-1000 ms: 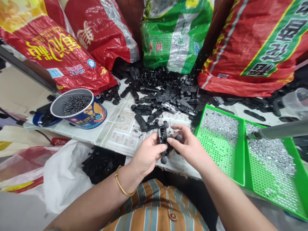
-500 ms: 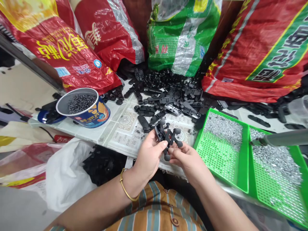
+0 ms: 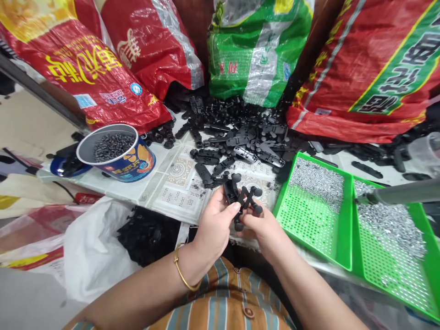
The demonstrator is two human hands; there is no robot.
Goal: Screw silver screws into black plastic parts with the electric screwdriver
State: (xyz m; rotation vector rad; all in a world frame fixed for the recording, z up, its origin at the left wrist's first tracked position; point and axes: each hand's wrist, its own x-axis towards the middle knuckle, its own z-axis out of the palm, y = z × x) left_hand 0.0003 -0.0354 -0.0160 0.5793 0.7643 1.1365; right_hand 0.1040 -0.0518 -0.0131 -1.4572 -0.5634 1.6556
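My left hand (image 3: 216,223) is closed round a black plastic part (image 3: 231,191), its thumb pressed on top. Close beside it, my right hand (image 3: 264,225) pinches a black piece with round knobs (image 3: 253,198), which touches or joins the left-hand part; where one ends and the other starts I cannot tell. Both hands are over the table's front edge. Beyond them lies a heap of loose black parts (image 3: 237,137) on the patterned table top (image 3: 178,192).
A green two-part tray (image 3: 351,220) of small silvery pieces is at the right, with a grey tool (image 3: 398,195) over it. At the left stands a tub (image 3: 132,160) of small dark pieces. Red bags (image 3: 343,105) and a green bag (image 3: 237,59) line the back.
The black part in my left hand has tilted, so its shiny inner side shows less. My right hand has come slightly nearer to my left. The view has shifted a little.
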